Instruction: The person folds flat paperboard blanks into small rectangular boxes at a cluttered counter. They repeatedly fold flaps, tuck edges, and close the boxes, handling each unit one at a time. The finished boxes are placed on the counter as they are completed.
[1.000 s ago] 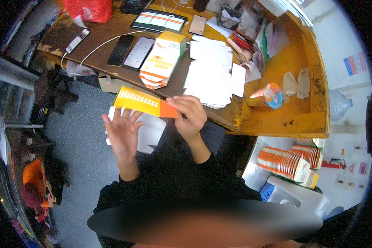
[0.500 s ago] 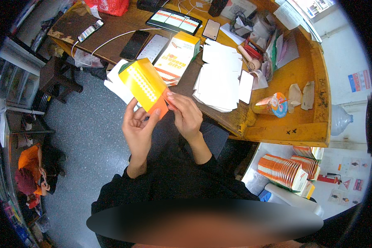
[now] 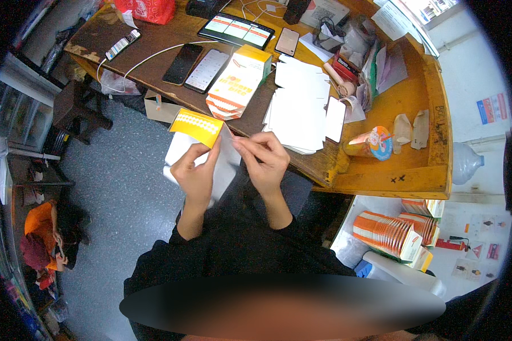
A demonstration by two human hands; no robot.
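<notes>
A folding carton (image 3: 195, 128) of thin card, yellow with a row of white dots, hangs in front of me off the table's near edge. Its white side (image 3: 224, 170) faces downward and toward me, partly blurred. My left hand (image 3: 194, 176) grips the yellow panel from below, thumb against its lower edge. With bent fingertips, my right hand (image 3: 264, 162) pinches the carton's right edge. Beyond them on the table stands a made-up white, yellow and orange carton (image 3: 240, 82). A pile of flat white card blanks (image 3: 298, 108) lies to its right.
The wooden table (image 3: 375, 176) also carries a tablet (image 3: 236, 30), several phones, including a black one (image 3: 183, 63), and a lidded cup (image 3: 371, 143). Stacked orange-and-white cartons (image 3: 384, 233) sit at lower right. A dark stool (image 3: 82, 108) and a person in orange (image 3: 42, 233) are at left.
Both hands have turned the carton, so its yellow face looks smaller and its white side shows below. The right hand has shifted slightly right. A phone that the carton covered is now fully visible.
</notes>
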